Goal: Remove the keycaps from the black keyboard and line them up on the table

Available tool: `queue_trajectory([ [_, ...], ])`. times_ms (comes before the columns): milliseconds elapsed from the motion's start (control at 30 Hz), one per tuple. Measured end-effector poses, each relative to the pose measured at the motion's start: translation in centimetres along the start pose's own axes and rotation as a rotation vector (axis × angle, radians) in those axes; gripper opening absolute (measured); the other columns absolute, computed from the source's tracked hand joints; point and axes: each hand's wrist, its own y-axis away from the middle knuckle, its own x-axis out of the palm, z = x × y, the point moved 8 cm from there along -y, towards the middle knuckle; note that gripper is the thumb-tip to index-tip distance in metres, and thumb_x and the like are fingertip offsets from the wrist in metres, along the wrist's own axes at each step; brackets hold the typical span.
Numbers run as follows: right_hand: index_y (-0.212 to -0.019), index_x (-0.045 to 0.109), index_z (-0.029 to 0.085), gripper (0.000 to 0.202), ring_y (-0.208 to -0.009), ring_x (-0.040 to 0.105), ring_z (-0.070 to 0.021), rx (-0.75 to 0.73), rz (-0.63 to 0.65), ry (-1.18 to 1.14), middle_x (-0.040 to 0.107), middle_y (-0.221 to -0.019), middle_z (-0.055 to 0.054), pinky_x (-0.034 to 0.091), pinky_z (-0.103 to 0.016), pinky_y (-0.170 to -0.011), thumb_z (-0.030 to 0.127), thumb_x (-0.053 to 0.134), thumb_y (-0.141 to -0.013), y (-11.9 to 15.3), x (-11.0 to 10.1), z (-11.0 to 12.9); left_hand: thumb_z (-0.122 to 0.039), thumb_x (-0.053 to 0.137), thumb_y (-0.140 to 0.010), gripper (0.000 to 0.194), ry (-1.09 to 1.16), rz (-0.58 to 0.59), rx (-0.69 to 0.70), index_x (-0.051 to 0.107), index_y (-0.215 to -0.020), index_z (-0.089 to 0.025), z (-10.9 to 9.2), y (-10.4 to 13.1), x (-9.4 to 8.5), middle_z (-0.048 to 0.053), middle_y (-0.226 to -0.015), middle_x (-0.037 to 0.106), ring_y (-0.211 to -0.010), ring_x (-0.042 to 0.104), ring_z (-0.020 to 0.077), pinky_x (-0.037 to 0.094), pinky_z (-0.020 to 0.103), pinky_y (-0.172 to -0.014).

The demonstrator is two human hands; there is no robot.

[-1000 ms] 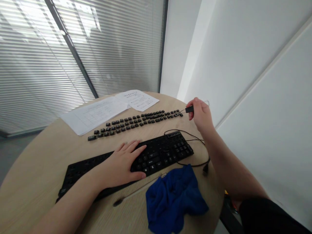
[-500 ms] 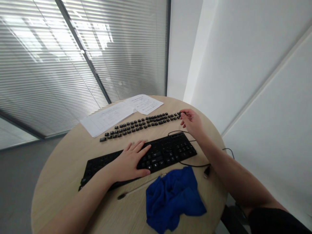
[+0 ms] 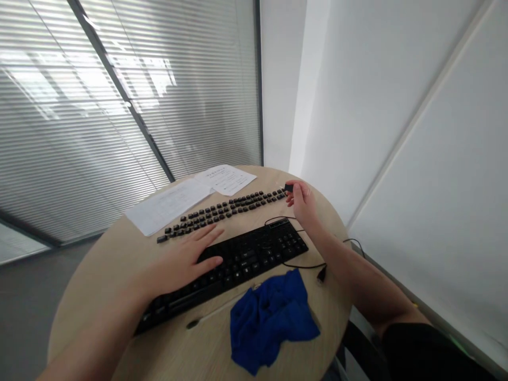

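Observation:
A black keyboard [image 3: 254, 256] lies slanted across the round table, with some of its keycaps off. Over its left part hovers my left hand [image 3: 186, 259], fingers spread and holding nothing, slightly blurred. Beyond the keyboard, loose black keycaps [image 3: 210, 214] stand in several rows. At the right end of these rows, my right hand [image 3: 302, 201] pinches a black keycap [image 3: 289, 187] between thumb and fingers, raised a little over the table. A blue cloth [image 3: 270, 317] is crumpled in front of the keyboard, beside a thin brush [image 3: 216, 313].
White printed papers [image 3: 170, 203] lie at the back left of the wooden table [image 3: 91, 296]. A black cable with a USB plug [image 3: 321, 275] rests near the right edge, under my right forearm. A white wall and a glass partition with blinds stand behind.
My left hand has lifted off the keyboard's middle and moved left. My right hand has raised a keycap from the end of the rows. The view has shifted slightly.

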Motion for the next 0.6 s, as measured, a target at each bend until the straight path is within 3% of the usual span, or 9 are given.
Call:
queue_trajectory([
  [100,-0.093,0.065,0.026,0.049,-0.073,0.063,-0.0194,-0.091,-0.051,0.060,0.066,-0.083,-0.004,0.055,-0.035,-0.065,0.066,0.040,-0.104,-0.5,-2.2,3.4,-0.064,0.045,-0.100,0.070,0.046,-0.082,-0.060,0.054,-0.156,-0.024,3.7,0.9,-1.5,0.008,-0.168,0.046,-0.154,0.045,0.0330,0.034,0.052,-0.129],
  [200,-0.081,0.061,0.023,0.045,-0.093,0.065,-0.0218,-0.285,-0.097,0.234,0.068,-0.096,-0.007,0.054,-0.040,-0.088,0.056,0.044,-0.107,-1.0,-6.5,8.8,-0.063,0.045,-0.099,0.067,0.144,-0.205,-0.149,0.062,-0.148,-0.021,8.1,2.3,-1.3,0.008,-0.160,0.057,-0.150,0.050,0.0309,0.033,0.049,-0.129],
  [267,-0.083,0.063,0.022,0.044,-0.083,0.065,-0.0195,-0.363,0.043,0.408,0.068,-0.090,-0.006,0.054,-0.038,-0.083,0.050,0.043,-0.109,-1.0,-8.6,11.1,-0.068,0.043,-0.097,0.071,0.214,-0.267,-0.248,0.065,-0.143,-0.018,10.8,3.5,-0.7,0.009,-0.156,0.061,-0.146,0.054,0.0319,0.037,0.049,-0.127],
  [333,-0.097,0.071,0.023,0.040,-0.070,0.063,-0.0181,-0.241,0.332,0.580,0.067,-0.078,-0.003,0.053,-0.036,-0.074,0.047,0.042,-0.110,-0.5,-10.0,10.0,-0.075,0.044,-0.092,0.075,0.230,-0.264,-0.325,0.068,-0.135,-0.019,12.6,4.5,0.1,0.010,-0.147,0.068,-0.141,0.059,0.0351,0.043,0.051,-0.123],
  [433,-0.115,0.078,0.025,0.037,-0.083,0.070,-0.0239,-0.060,0.694,0.836,0.077,-0.093,-0.008,0.056,-0.040,-0.080,0.046,0.049,-0.104,2.2,-12.6,5.4,-0.068,0.045,-0.098,0.064,0.221,-0.228,-0.335,0.064,-0.141,-0.025,13.4,5.2,0.7,0.004,-0.152,0.065,-0.143,0.058,0.0312,0.041,0.051,-0.124],
  [533,-0.125,0.078,0.019,0.046,-0.092,0.074,-0.0307,0.082,0.902,1.030,0.079,-0.099,-0.014,0.058,-0.047,-0.090,0.048,0.064,-0.092,5.5,-15.4,0.3,-0.060,0.049,-0.099,0.061,0.195,-0.177,-0.255,0.060,-0.145,-0.022,13.0,5.0,1.2,0.007,-0.154,0.063,-0.144,0.057,0.0311,0.041,0.049,-0.125],
  [600,-0.132,0.075,0.018,0.053,-0.106,0.073,-0.0327,0.104,0.986,1.032,0.077,-0.115,-0.016,0.057,-0.048,-0.099,0.048,0.068,-0.088,7.1,-16.3,-1.5,-0.057,0.047,-0.099,0.060,0.164,-0.146,-0.197,0.058,-0.147,-0.022,12.3,4.8,1.7,0.007,-0.156,0.062,-0.145,0.056,0.0315,0.042,0.050,-0.124],
])
